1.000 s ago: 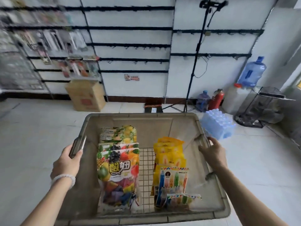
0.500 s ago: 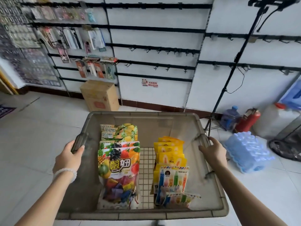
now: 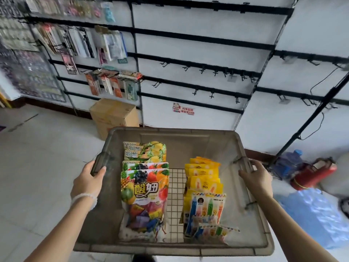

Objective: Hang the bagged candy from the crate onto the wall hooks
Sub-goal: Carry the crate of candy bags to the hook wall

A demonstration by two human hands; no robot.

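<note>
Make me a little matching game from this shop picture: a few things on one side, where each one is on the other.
Things:
1. fruit candy bags
2. yellow candy bags
3. cardboard box
4. left hand

Places:
A. on the floor by the wall
B. gripping the crate's left handle
C. right side of the crate
D. left side of the crate

Pairs: 1-D, 2-C, 3-A, 4-B

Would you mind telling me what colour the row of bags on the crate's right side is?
Yellow, seen from the head camera: the yellow candy bags.
</note>
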